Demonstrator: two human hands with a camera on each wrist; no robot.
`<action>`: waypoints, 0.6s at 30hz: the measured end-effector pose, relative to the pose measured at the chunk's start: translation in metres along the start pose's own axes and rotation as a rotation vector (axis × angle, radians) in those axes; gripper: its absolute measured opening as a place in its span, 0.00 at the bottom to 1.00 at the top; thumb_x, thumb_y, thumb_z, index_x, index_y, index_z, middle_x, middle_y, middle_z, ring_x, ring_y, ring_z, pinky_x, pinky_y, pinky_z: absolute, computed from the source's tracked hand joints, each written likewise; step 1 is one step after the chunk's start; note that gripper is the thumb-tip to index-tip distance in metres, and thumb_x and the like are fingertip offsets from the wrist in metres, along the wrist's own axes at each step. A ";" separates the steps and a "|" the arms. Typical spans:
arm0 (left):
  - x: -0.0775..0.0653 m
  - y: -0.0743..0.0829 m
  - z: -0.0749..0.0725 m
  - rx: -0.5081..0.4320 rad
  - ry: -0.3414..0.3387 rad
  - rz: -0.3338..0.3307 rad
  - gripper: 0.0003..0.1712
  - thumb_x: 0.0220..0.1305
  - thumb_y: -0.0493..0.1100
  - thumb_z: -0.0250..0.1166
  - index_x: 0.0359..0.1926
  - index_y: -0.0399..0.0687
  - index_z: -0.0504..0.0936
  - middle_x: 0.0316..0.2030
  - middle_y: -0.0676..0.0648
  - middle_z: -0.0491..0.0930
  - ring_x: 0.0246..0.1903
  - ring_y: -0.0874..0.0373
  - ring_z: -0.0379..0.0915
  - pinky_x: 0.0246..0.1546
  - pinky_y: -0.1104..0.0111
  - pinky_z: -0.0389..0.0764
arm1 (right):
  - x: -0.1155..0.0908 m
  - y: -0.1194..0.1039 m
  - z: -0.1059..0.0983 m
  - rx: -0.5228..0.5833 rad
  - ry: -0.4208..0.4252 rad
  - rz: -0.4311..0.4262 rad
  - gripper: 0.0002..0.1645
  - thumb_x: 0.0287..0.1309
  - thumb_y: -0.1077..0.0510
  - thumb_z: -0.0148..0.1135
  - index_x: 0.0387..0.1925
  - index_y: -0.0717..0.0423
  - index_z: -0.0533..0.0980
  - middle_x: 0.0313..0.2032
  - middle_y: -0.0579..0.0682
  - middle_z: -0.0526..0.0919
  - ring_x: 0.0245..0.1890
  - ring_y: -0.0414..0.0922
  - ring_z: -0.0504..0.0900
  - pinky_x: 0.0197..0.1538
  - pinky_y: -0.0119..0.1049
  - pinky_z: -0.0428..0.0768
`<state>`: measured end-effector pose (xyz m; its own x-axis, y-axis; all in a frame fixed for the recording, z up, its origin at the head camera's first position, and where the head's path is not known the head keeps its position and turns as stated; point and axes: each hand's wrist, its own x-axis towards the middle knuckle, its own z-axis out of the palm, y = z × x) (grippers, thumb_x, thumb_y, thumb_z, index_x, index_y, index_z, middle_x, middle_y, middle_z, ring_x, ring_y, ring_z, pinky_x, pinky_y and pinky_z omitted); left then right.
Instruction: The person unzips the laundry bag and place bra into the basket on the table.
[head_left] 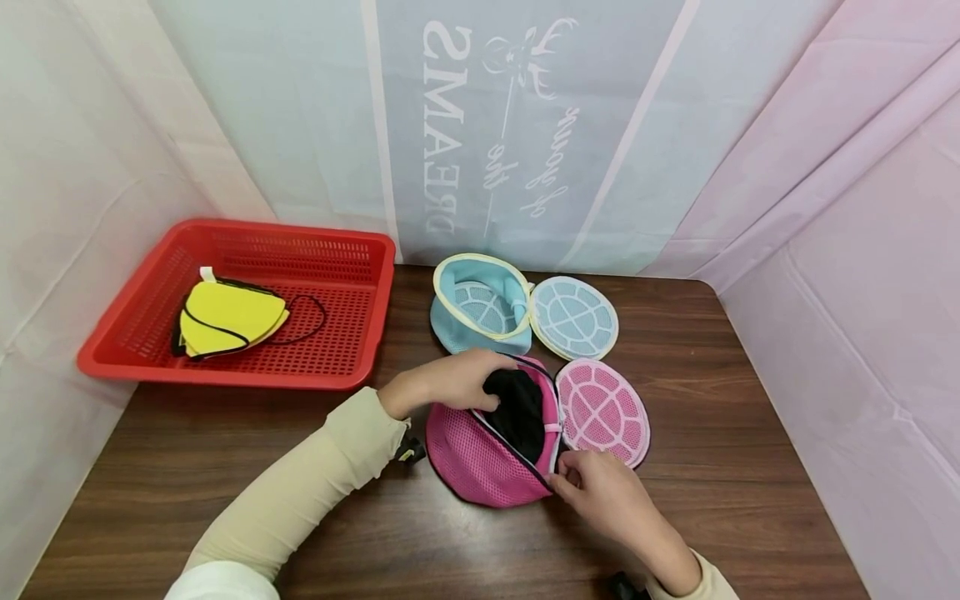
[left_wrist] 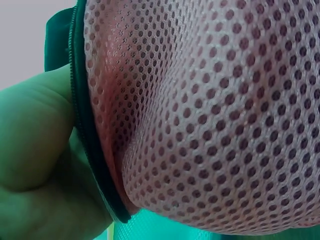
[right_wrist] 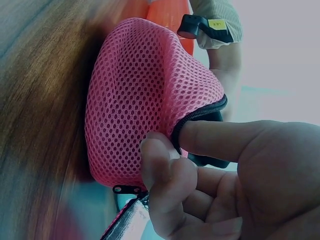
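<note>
A pink mesh laundry bag (head_left: 487,454) stands on the table with its zipped mouth turned up and its round lid (head_left: 603,412) folded out to the right. Bundled inside the mouth is a black cloth (head_left: 517,408), whose kind I cannot tell. At the bag's far-left rim, my left hand (head_left: 468,382) holds the cloth between thumb and fingers; its fingertips are partly hidden. My right hand (head_left: 607,492) pinches the near-right zip edge (right_wrist: 200,114) between thumb and forefinger. In the left wrist view, mesh fills most of the picture beside the left hand (left_wrist: 35,150).
Behind the pink bag stands a blue mesh laundry bag (head_left: 480,329), its round lid (head_left: 573,317) lying open. A red plastic basket (head_left: 352,350) at the back left contains a yellow item with black edging (head_left: 232,315). Fabric walls (head_left: 840,275) surround the table.
</note>
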<state>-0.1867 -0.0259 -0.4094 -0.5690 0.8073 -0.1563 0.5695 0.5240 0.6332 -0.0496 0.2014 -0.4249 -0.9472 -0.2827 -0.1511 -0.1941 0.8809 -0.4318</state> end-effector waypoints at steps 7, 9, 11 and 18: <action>0.002 -0.002 -0.004 -0.057 0.109 0.005 0.27 0.57 0.39 0.63 0.59 0.42 0.72 0.52 0.49 0.76 0.50 0.60 0.71 0.51 0.69 0.71 | 0.000 0.001 0.000 -0.013 0.009 0.008 0.21 0.53 0.49 0.67 0.12 0.40 0.66 0.10 0.33 0.61 0.14 0.30 0.58 0.18 0.27 0.55; 0.002 -0.001 -0.004 -0.065 0.156 -0.008 0.28 0.56 0.40 0.64 0.59 0.41 0.72 0.53 0.48 0.75 0.52 0.59 0.70 0.52 0.68 0.71 | 0.000 0.001 0.000 -0.016 0.009 0.009 0.22 0.53 0.49 0.67 0.12 0.40 0.65 0.10 0.33 0.61 0.14 0.30 0.58 0.18 0.27 0.55; 0.001 0.000 -0.005 -0.098 0.200 -0.035 0.30 0.56 0.40 0.65 0.60 0.39 0.71 0.55 0.45 0.75 0.55 0.56 0.69 0.55 0.67 0.70 | 0.000 0.001 0.000 -0.016 0.006 0.007 0.22 0.53 0.49 0.67 0.12 0.40 0.65 0.10 0.33 0.60 0.14 0.30 0.57 0.18 0.27 0.54; 0.002 0.004 -0.005 -0.212 0.331 -0.110 0.30 0.56 0.41 0.66 0.59 0.36 0.71 0.53 0.43 0.76 0.53 0.54 0.71 0.53 0.64 0.72 | 0.000 0.000 0.000 -0.004 0.000 -0.009 0.22 0.53 0.49 0.67 0.12 0.39 0.65 0.10 0.32 0.60 0.14 0.29 0.57 0.17 0.26 0.54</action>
<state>-0.1887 -0.0239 -0.4035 -0.7999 0.6002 -0.0012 0.3793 0.5070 0.7740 -0.0499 0.2012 -0.4254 -0.9455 -0.2905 -0.1470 -0.2036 0.8799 -0.4293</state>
